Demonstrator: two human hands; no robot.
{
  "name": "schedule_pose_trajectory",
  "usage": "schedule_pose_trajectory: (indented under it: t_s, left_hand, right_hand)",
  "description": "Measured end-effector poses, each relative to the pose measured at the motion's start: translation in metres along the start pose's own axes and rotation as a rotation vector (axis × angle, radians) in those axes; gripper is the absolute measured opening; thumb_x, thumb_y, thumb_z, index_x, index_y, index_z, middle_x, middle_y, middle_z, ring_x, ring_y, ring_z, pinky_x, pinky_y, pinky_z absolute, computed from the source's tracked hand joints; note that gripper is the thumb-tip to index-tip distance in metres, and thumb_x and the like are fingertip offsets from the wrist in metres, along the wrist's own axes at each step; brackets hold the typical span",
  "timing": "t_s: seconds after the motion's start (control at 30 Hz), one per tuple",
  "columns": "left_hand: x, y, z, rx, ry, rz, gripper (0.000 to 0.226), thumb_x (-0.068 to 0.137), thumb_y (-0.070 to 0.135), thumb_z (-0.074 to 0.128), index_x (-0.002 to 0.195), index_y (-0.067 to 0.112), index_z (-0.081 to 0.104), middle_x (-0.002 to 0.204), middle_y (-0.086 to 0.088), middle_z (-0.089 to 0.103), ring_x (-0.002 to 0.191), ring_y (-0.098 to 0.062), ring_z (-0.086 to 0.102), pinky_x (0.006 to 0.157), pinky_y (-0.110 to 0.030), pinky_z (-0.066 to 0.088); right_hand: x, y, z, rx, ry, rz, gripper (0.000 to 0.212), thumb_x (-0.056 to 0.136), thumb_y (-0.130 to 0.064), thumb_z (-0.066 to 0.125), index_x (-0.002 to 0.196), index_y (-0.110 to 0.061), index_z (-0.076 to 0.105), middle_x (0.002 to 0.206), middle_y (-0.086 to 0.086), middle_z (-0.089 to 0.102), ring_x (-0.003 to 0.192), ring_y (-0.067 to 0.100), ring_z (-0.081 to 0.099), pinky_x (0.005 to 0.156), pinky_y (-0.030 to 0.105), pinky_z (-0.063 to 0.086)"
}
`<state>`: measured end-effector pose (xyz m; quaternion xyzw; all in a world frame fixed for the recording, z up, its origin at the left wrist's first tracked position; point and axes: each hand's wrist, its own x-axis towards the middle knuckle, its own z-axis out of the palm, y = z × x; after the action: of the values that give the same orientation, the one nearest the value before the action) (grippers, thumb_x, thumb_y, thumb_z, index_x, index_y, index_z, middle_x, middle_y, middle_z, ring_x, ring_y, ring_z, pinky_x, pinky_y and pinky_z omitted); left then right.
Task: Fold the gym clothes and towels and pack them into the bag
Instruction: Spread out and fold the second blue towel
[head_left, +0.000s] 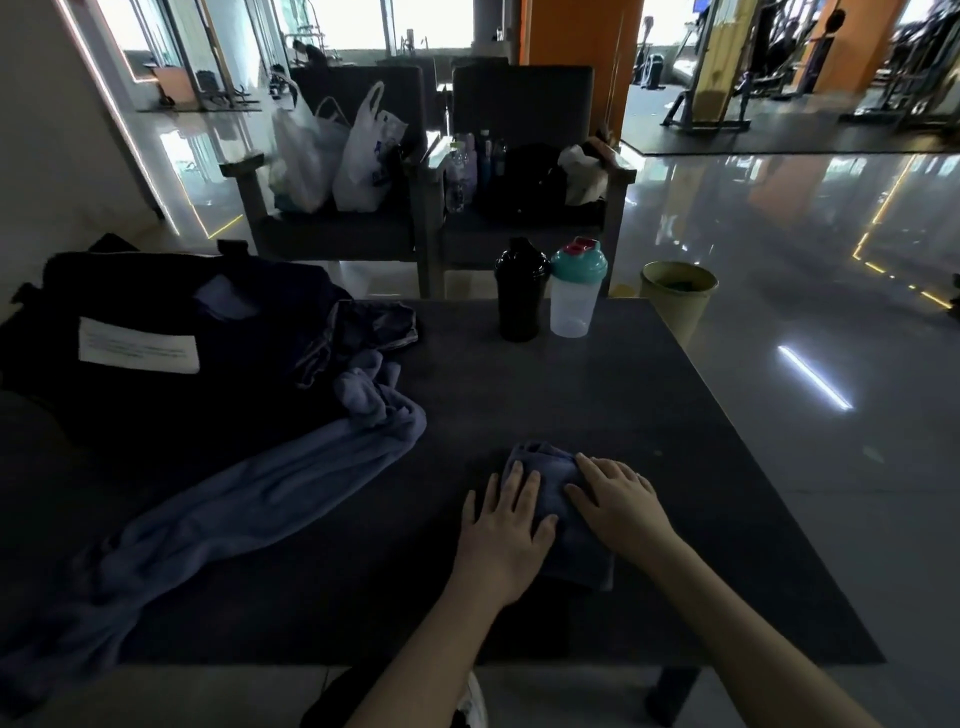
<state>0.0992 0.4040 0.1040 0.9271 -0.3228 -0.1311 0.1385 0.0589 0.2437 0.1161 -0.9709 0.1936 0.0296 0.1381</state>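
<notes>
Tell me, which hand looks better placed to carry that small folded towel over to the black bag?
Probably the left hand: it rests on the folded towel on the side nearer the black bag, which lies far left. The right hand would have to cross over.

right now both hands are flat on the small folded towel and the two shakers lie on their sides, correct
Not quite. In the head view the black shaker and the teal-lidded shaker stand upright. The left hand and right hand do lie flat on the small folded towel.
</notes>
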Motion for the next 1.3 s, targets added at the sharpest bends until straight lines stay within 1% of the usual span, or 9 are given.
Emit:
schedule_pose_trajectory:
  t_s: [0.2, 0.3, 0.37, 0.43, 0.5, 0.67, 0.83, 1.1, 1.3]
  left_hand:
    - [-0.039, -0.006, -0.008, -0.028, -0.082, -0.027, 0.104, 0.060, 0.074, -0.017, 0.152, 0.027, 0.000, 0.160, 0.005, -0.012, 0.147, -0.021, -0.005, 0.116, -0.047, -0.001]
    - [-0.051, -0.012, -0.021, -0.155, -0.109, -0.092, 0.069, 0.095, 0.059, 0.023, 0.153, 0.024, 0.006, 0.160, 0.005, -0.007, 0.147, -0.022, 0.001, 0.116, -0.049, 0.005]
    - [-0.054, -0.021, -0.029, -0.325, -0.094, -0.155, 0.074, 0.095, 0.047, 0.044, 0.153, 0.017, 0.007, 0.160, -0.001, -0.002, 0.145, -0.024, 0.013, 0.116, -0.043, 0.015]
    - [-0.057, -0.031, -0.040, -0.603, -0.011, -0.200, 0.079, 0.088, 0.034, 0.061, 0.150, 0.010, 0.017, 0.156, -0.010, 0.018, 0.137, -0.025, 0.032, 0.111, -0.035, 0.031]
    - [-0.061, -0.041, -0.053, -0.847, 0.102, -0.194, 0.064, 0.081, 0.017, 0.071, 0.136, 0.010, 0.038, 0.137, -0.009, 0.048, 0.123, -0.020, 0.049, 0.097, -0.026, 0.043]
    - [-0.075, -0.069, -0.098, -1.009, 0.267, -0.181, 0.037, 0.079, -0.005, 0.069, 0.109, 0.011, 0.054, 0.103, -0.003, 0.062, 0.102, -0.020, 0.059, 0.074, -0.017, 0.051]
    - [-0.094, -0.097, -0.150, -0.793, 0.361, -0.126, 0.018, 0.082, -0.002, 0.067, 0.084, 0.012, 0.056, 0.072, 0.007, 0.058, 0.073, -0.012, 0.058, 0.056, -0.008, 0.043]
    - [-0.111, -0.168, -0.207, -0.736, 0.483, -0.147, 0.016, 0.078, 0.008, 0.074, 0.083, 0.015, 0.061, 0.071, 0.008, 0.058, 0.068, -0.004, 0.054, 0.064, -0.019, 0.043]
    - [-0.102, -0.224, -0.239, -0.670, 0.634, -0.239, 0.019, 0.090, 0.022, 0.063, 0.108, 0.014, 0.065, 0.092, 0.005, 0.065, 0.088, -0.009, 0.062, 0.067, -0.008, 0.045]
  right_hand:
    - [-0.027, -0.026, -0.007, 0.046, -0.068, -0.009, 0.061, 0.093, -0.044, 0.049, 0.145, -0.018, 0.029, 0.139, 0.007, 0.044, 0.126, 0.026, 0.042, 0.102, 0.038, 0.036]
    - [-0.023, -0.036, -0.020, 0.277, -0.236, 0.101, 0.050, 0.084, -0.032, 0.065, 0.125, -0.008, 0.049, 0.117, 0.010, 0.057, 0.100, 0.022, 0.055, 0.076, 0.030, 0.045]
    - [-0.021, -0.043, -0.029, 0.395, -0.301, 0.109, 0.030, 0.078, -0.022, 0.070, 0.103, -0.008, 0.061, 0.101, 0.009, 0.061, 0.090, 0.020, 0.058, 0.072, 0.031, 0.046]
    - [-0.022, -0.054, -0.036, 0.478, -0.277, 0.042, 0.017, 0.074, -0.012, 0.071, 0.089, -0.015, 0.062, 0.093, 0.010, 0.063, 0.086, 0.019, 0.058, 0.075, 0.034, 0.049]
    - [-0.026, -0.069, -0.047, 0.536, -0.228, -0.066, 0.028, 0.071, -0.002, 0.069, 0.093, -0.017, 0.062, 0.091, 0.008, 0.063, 0.084, 0.018, 0.058, 0.074, 0.034, 0.050]
    - [-0.034, -0.112, -0.075, 0.519, -0.170, -0.321, 0.033, 0.068, -0.009, 0.071, 0.093, -0.028, 0.059, 0.089, -0.004, 0.062, 0.082, 0.010, 0.059, 0.068, 0.018, 0.047]
    - [-0.026, -0.161, -0.094, 0.541, -0.236, -0.395, 0.053, 0.070, -0.011, 0.078, 0.118, -0.023, 0.059, 0.104, -0.005, 0.065, 0.096, 0.008, 0.061, 0.081, 0.019, 0.050]
    - [0.001, -0.250, -0.105, 0.612, -0.338, -0.530, 0.029, 0.077, -0.025, 0.076, 0.103, -0.019, 0.067, 0.097, -0.003, 0.068, 0.092, 0.008, 0.062, 0.085, 0.027, 0.048]
    - [0.034, -0.311, -0.103, 0.565, 0.016, -0.543, 0.006, 0.081, -0.017, 0.070, 0.087, -0.016, 0.068, 0.074, -0.004, 0.064, 0.073, 0.009, 0.058, 0.066, 0.021, 0.045]
